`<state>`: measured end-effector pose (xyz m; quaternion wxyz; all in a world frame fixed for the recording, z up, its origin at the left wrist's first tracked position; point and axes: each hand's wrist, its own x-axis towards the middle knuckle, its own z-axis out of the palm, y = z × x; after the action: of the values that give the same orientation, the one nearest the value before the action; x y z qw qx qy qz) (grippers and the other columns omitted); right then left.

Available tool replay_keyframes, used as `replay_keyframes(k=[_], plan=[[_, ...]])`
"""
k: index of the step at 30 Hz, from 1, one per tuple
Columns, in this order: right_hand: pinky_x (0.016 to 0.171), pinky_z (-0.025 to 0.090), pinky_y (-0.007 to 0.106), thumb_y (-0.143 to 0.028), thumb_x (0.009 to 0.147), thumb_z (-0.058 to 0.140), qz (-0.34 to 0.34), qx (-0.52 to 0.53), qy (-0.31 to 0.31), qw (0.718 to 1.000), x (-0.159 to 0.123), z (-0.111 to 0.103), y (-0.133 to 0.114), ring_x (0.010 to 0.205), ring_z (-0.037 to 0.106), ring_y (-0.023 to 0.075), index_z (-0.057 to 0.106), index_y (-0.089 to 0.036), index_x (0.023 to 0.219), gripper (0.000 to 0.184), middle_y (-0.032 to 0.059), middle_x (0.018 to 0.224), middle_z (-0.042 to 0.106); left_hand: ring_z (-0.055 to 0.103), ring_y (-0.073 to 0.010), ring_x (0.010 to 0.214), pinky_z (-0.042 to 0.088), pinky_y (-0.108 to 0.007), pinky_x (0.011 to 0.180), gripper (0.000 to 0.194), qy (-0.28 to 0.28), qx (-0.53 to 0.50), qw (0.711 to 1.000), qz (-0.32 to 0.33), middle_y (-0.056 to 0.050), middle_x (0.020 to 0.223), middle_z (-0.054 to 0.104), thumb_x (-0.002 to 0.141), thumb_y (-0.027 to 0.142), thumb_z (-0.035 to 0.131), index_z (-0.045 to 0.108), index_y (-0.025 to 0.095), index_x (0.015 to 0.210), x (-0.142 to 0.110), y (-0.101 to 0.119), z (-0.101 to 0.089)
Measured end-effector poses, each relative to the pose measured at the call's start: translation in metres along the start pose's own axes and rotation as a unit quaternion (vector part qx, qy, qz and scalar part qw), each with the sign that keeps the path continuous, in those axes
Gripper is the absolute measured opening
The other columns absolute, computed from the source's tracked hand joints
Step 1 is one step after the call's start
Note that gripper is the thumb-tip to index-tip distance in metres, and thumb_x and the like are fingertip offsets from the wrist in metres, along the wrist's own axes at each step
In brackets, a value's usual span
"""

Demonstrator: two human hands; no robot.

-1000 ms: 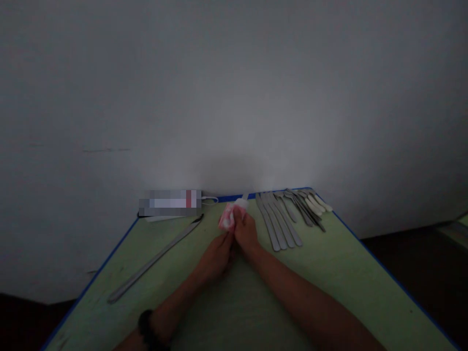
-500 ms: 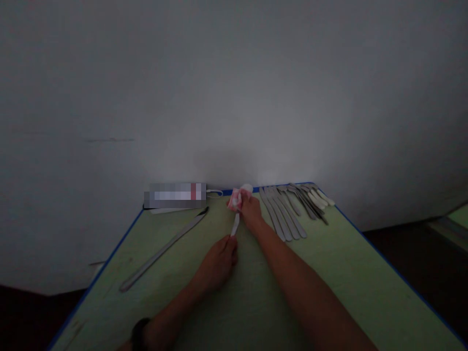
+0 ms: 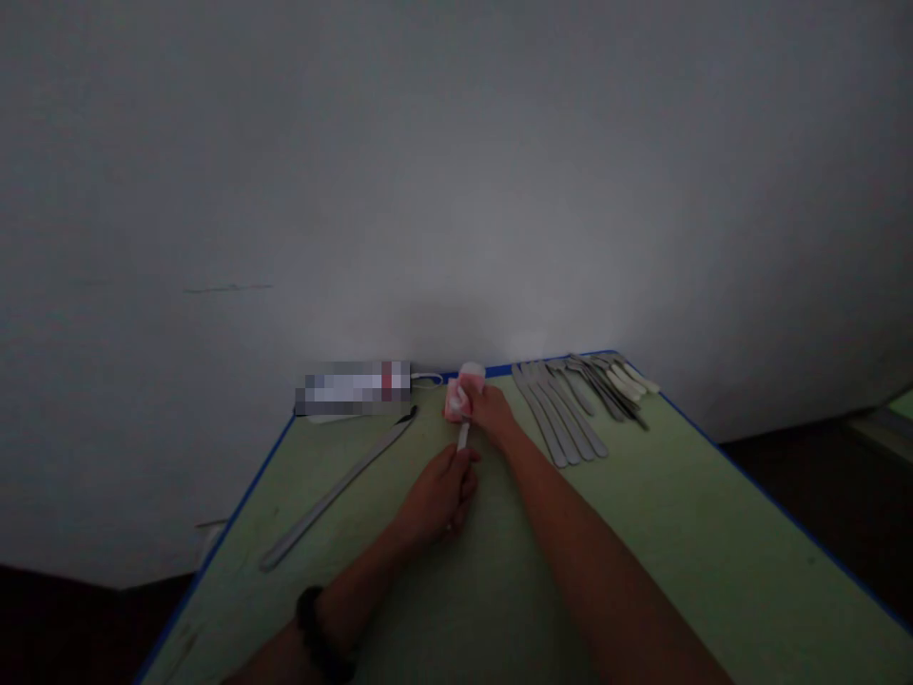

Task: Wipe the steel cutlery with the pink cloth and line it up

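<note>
At the centre of the head view, near the table's far edge, a narrow pale-grey utensil (image 3: pixel 463 436) spans the gap between the two bare hands. The left hand (image 3: pixel 438 499) is closed around its near end. The right hand (image 3: pixel 491 411) is closed on a crumpled pink-and-white cloth (image 3: pixel 456 398), which covers the utensil's far portion; how tightly it presses cannot be told.

One second ago the hands were together and a strip projected beyond the cloth. Now the left hand sits back from the cloth, and a short bare section shows between them. The cloth therefore appears to cover the section away from the left hand.

To the right, a row of four long grey metal utensils (image 3: pixel 560 428) lies near the right forearm. Beyond it are a pile of dark-grey metal flatware (image 3: pixel 606 390) and several white-handled pieces (image 3: pixel 629 382). To the left lies a long grey metal tool with a dark tip (image 3: pixel 335 495), well apart from the hands. A pixelated rectangular object (image 3: pixel 353 388) stands behind it. The plain grey wall (image 3: pixel 456 190) limits forward reach; the right hand and cloth hide the utensil's far end.
</note>
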<state>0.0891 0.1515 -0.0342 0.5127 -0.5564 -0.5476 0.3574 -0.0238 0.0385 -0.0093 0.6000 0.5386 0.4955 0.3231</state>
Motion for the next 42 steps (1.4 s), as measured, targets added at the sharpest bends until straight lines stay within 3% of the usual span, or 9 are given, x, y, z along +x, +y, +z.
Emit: replay_keyframes(k=[6, 10, 17, 23, 30, 37, 42], plan=[[0.050, 0.036, 0.021, -0.058, 0.085, 0.034, 0.000, 0.034, 0.001, 0.999, -0.011, -0.004, 0.001, 0.054, 0.051, 0.0117, 0.064, -0.013, 0.072, 0.056, 0.0047, 0.062, 0.059, 0.030, -0.0053, 0.028, 0.027, -0.015, 0.024, 0.033, -0.062, -0.090, 0.994, 0.015, 0.010, 0.053, 0.041, 0.087, 0.047, 0.038, 0.047, 0.020, 0.103, 0.003, -0.003, -0.005], [0.052, 0.036, 0.021, -0.060, 0.084, 0.036, -0.003, 0.044, 0.003, 0.999, -0.010, -0.002, -0.001, 0.057, 0.053, 0.0126, 0.066, -0.011, 0.075, 0.058, 0.0050, 0.062, 0.059, 0.029, -0.0043, 0.029, 0.022, -0.013, 0.027, 0.033, -0.050, -0.129, 0.990, 0.022, 0.011, 0.050, 0.036, 0.087, 0.046, 0.040, 0.049, 0.018, 0.101, 0.006, -0.005, -0.007], [0.050, 0.033, 0.021, -0.061, 0.083, 0.035, 0.004, 0.037, 0.021, 0.999, -0.010, -0.003, -0.008, 0.054, 0.051, 0.0124, 0.065, -0.012, 0.073, 0.059, 0.0046, 0.059, 0.058, 0.023, -0.0022, 0.028, 0.016, -0.012, 0.027, 0.026, -0.038, -0.129, 0.990, 0.039, 0.012, 0.051, 0.033, 0.084, 0.043, 0.047, 0.048, 0.018, 0.092, 0.011, -0.005, -0.009], [0.051, 0.034, 0.022, -0.058, 0.083, 0.038, -0.019, 0.010, 0.031, 0.999, -0.031, -0.007, -0.011, 0.058, 0.053, 0.0136, 0.065, -0.012, 0.072, 0.054, 0.0057, 0.063, 0.062, 0.025, -0.0034, 0.028, 0.018, -0.012, 0.027, 0.031, -0.029, -0.095, 0.992, 0.071, 0.012, 0.047, 0.033, 0.086, 0.050, 0.042, 0.045, 0.019, 0.086, 0.013, -0.007, -0.007], [0.053, 0.034, 0.023, -0.057, 0.085, 0.037, -0.022, 0.001, 0.034, 0.999, -0.052, -0.015, -0.015, 0.058, 0.053, 0.0143, 0.065, -0.012, 0.075, 0.054, 0.0073, 0.066, 0.063, 0.033, -0.0045, 0.028, 0.024, -0.013, 0.027, 0.025, -0.038, -0.054, 0.995, 0.073, 0.011, 0.047, 0.040, 0.086, 0.043, 0.044, 0.046, 0.019, 0.082, 0.009, -0.006, -0.002], [0.053, 0.032, 0.024, -0.057, 0.084, 0.041, -0.028, -0.029, 0.037, 0.998, -0.050, -0.015, -0.013, 0.060, 0.054, 0.0151, 0.066, -0.012, 0.073, 0.053, 0.0085, 0.066, 0.064, 0.044, -0.0066, 0.032, 0.030, -0.015, 0.030, 0.020, -0.025, -0.037, 0.997, 0.061, 0.008, 0.051, 0.047, 0.080, 0.036, 0.052, 0.050, 0.017, 0.088, -0.004, -0.004, 0.000], [0.053, 0.033, 0.025, -0.056, 0.084, 0.041, -0.026, -0.036, 0.048, 0.998, -0.050, 0.005, -0.019, 0.059, 0.055, 0.0162, 0.065, -0.012, 0.070, 0.052, 0.0094, 0.066, 0.065, 0.047, -0.0081, 0.034, 0.028, -0.015, 0.029, 0.038, -0.013, -0.063, 0.997, 0.050, 0.007, 0.056, 0.053, 0.080, 0.035, 0.050, 0.044, 0.019, 0.114, -0.022, -0.012, -0.012]])
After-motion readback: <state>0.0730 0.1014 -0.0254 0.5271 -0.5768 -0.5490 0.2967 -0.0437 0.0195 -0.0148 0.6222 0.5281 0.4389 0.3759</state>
